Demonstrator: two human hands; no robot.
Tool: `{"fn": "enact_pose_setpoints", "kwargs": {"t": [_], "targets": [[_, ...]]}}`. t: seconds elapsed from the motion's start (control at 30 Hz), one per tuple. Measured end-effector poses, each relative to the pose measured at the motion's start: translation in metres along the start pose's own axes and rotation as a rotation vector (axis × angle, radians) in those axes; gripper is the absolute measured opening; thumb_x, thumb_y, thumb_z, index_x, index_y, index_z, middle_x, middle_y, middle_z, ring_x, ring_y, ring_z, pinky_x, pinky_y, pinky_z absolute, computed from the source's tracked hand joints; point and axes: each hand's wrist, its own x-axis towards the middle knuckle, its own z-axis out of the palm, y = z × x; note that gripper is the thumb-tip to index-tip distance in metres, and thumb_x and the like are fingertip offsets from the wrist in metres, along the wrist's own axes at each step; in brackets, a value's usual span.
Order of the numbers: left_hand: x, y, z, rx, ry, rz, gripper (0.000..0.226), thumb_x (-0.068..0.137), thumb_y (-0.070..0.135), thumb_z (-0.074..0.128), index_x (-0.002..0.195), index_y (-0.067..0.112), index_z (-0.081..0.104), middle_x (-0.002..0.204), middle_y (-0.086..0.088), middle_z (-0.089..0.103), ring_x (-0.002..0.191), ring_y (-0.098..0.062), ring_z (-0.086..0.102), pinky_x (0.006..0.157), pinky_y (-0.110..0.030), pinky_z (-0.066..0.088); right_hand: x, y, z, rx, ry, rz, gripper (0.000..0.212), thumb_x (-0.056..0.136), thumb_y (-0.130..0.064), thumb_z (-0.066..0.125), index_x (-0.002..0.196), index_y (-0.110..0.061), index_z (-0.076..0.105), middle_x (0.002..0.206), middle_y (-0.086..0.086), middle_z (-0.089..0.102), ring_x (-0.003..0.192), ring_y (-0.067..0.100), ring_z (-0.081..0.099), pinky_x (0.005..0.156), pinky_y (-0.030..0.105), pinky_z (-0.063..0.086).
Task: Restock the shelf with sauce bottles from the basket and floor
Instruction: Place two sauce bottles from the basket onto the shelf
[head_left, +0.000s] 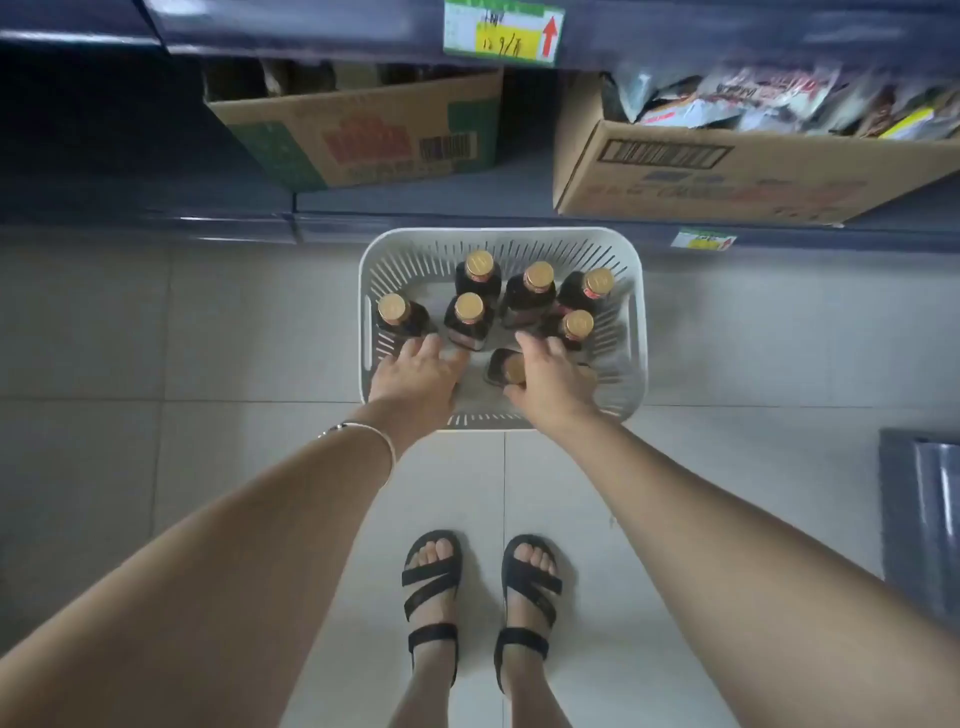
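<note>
Right hand (556, 379): curled round one sauce bottle (506, 366). Left hand (415, 370): fingers spread, nothing held. Seven bottles (469, 312) counted, dark with gold caps and red labels, all kept in one white slotted basket (618, 358) on the tiled floor (208, 338).

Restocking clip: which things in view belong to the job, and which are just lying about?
Job: sauce bottles, white basket, shelf, left hand, right hand.
Lying about: left cardboard box (contents unclear), box of packets, price label.
</note>
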Motion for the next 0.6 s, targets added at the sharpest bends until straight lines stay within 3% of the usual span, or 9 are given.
{"fn": "enact_pose_setpoints", "kwargs": {"t": [0.07, 0.13, 0.2, 0.27, 0.37, 0.47, 0.6], "targets": [[0.014, 0.001, 0.011, 0.088, -0.005, -0.022, 0.063, 0.082, 0.014, 0.058, 0.136, 0.028, 0.029, 0.138, -0.007, 0.031, 0.130, -0.028, 0.030, 0.099, -0.046, 0.037, 0.013, 0.005, 0.017, 0.027, 0.023, 0.026, 0.072, 0.084, -0.017, 0.063, 0.145, -0.020, 0.023, 0.140, 0.014, 0.034, 0.124, 0.034, 0.044, 0.091, 0.037, 0.041], [0.024, 0.001, 0.021, 0.139, -0.054, -0.047, 0.061, 0.080, 0.007, 0.057, 0.133, 0.028, 0.033, 0.135, -0.007, 0.031, 0.126, -0.031, 0.033, 0.083, -0.044, 0.042, 0.023, 0.009, 0.035, 0.053, -0.021, 0.050, 0.075, 0.084, -0.009, 0.061, 0.145, -0.021, 0.020, 0.141, 0.017, 0.033, 0.126, 0.035, 0.041, 0.094, 0.038, 0.040], [0.030, -0.002, 0.031, 0.203, -0.106, -0.066, 0.053, 0.081, 0.003, 0.052, 0.129, 0.024, 0.040, 0.129, -0.010, 0.036, 0.112, -0.033, 0.046, 0.065, -0.038, 0.039, 0.032, 0.012, 0.050, 0.091, -0.025, 0.057, 0.066, 0.085, 0.000, 0.056, 0.141, -0.018, 0.026, 0.136, 0.019, 0.038, 0.119, 0.038, 0.047, 0.083, 0.038, 0.041], [0.032, -0.006, 0.034, 0.268, -0.092, -0.043, 0.044, 0.083, 0.000, 0.049, 0.124, 0.017, 0.048, 0.123, -0.013, 0.042, 0.094, -0.034, 0.057, 0.056, -0.034, 0.037, 0.036, 0.014, 0.059, 0.088, 0.093, 0.023, 0.053, 0.084, 0.007, 0.050, 0.130, -0.014, 0.036, 0.126, 0.018, 0.045, 0.109, 0.039, 0.051, 0.073, 0.036, 0.037], [0.041, -0.006, 0.030, 0.294, -0.003, 0.027, 0.038, 0.086, 0.003, 0.049, 0.123, 0.011, 0.051, 0.120, -0.014, 0.053, 0.098, -0.036, 0.061, 0.064, -0.037, 0.041, 0.038, 0.013, 0.068, 0.099, 0.212, -0.027, 0.048, 0.085, 0.003, 0.053, 0.128, -0.015, 0.040, 0.117, 0.016, 0.057, 0.109, 0.035, 0.052, 0.074, 0.036, 0.039], [0.052, -0.009, 0.025, 0.217, 0.096, 0.065, 0.032, 0.086, 0.011, 0.054, 0.117, 0.018, 0.052, 0.104, -0.008, 0.064, 0.093, -0.031, 0.063, 0.063, -0.035, 0.040, 0.045, 0.011, 0.069, 0.248, 0.222, -0.010, 0.061, 0.078, -0.019, 0.072, 0.131, -0.016, 0.041, 0.112, 0.012, 0.064, 0.105, 0.031, 0.057, 0.088, 0.040, 0.047], [0.063, -0.023, 0.031, -0.117, 0.163, -0.002, 0.033, 0.078, 0.025, 0.068, 0.106, 0.015, 0.053, 0.095, -0.006, 0.056, 0.091, -0.027, 0.054, 0.070, -0.036, 0.043, 0.065, 0.015, 0.069, 0.469, 0.175, 0.057, 0.047, 0.068, -0.024, 0.080, 0.110, -0.020, 0.060, 0.114, 0.006, 0.056, 0.106, 0.025, 0.054, 0.092, 0.030, 0.040]]}}
